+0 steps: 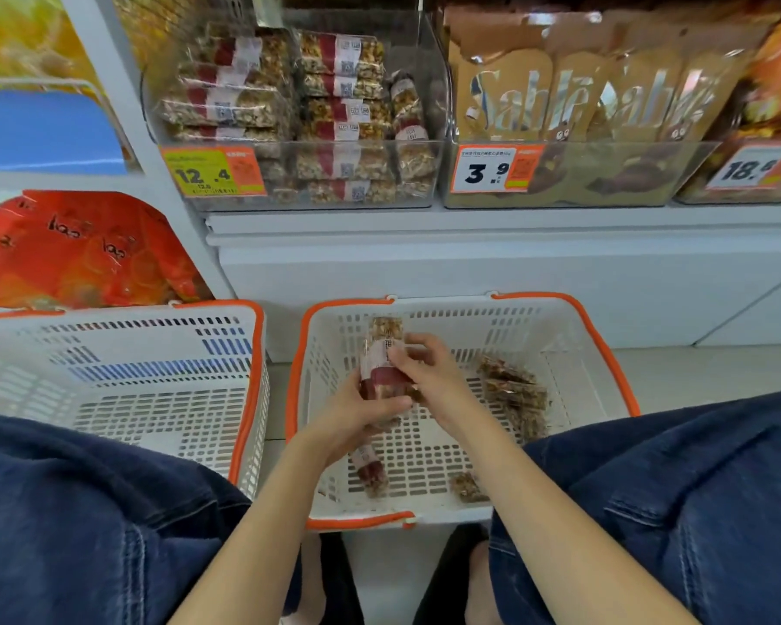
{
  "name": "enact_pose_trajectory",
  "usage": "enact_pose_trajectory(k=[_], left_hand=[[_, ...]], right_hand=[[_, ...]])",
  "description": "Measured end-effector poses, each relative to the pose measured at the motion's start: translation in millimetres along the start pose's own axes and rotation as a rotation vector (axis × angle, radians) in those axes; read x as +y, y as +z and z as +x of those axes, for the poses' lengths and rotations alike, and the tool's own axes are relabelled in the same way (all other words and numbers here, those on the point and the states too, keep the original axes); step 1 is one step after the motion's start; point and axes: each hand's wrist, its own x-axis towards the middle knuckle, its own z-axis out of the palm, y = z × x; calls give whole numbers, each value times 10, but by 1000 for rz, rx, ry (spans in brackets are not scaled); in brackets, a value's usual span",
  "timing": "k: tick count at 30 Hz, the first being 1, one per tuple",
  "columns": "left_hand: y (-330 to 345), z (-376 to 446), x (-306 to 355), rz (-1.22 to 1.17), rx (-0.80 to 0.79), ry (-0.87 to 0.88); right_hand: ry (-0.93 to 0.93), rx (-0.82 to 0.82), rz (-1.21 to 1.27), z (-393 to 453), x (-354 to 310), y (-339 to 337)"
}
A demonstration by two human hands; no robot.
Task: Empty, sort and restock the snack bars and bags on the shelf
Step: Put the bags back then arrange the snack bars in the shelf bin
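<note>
Gripping one nut bar between left hand and right hand, above white basket below shelf.

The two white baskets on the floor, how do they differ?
The right basket holds snack bars on its floor, and both hands work over it, gripping a bar; the left basket shows no bars. The right basket sits between the person's knees, the left basket beside the left knee. Both are white slotted plastic with orange rims.

baskets: 2 | price tags: 3 | hands: 2 (shelf bars uncountable, perhaps twenty)
</note>
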Motion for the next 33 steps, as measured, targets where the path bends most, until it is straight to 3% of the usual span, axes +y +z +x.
enact_pose_trajectory(k=[3, 6, 9, 11, 14, 16, 21, 24, 28, 33], left_hand=[[38, -21, 175, 159, 156, 21], [-64, -83, 476, 253, 274, 65], [-186, -213, 855, 405, 206, 111], [-200, -305, 1098, 488, 133, 112], [-201, -445, 1444, 638, 28, 96], [-210, -548, 1637, 686, -33, 77], [-312, -744, 2006, 715, -114, -24], [-451, -774, 2173, 732, 49, -41], [-422, -741, 2209, 575, 237, 136], [-395, -590, 2288, 316, 206, 173]], right_hand=[[-87, 30, -209, -20, -137, -33], [-517, 128, -643, 0, -424, -156], [-887, -200, -1385, 107, -795, -199], [-1054, -232, -1687, 174, -1032, -136], [-1382, -120, -1817, 180, -1373, 68], [-1505, -176, -1771, 196, -1551, 203], [-1343, -328, -1679, 196, -1781, 418], [-1259, -196, -1745, 229, -1917, 448], [-1222, -160, -1681, 279, -2039, 403], [-1273, -218, -1677, 281, -2235, 276]])
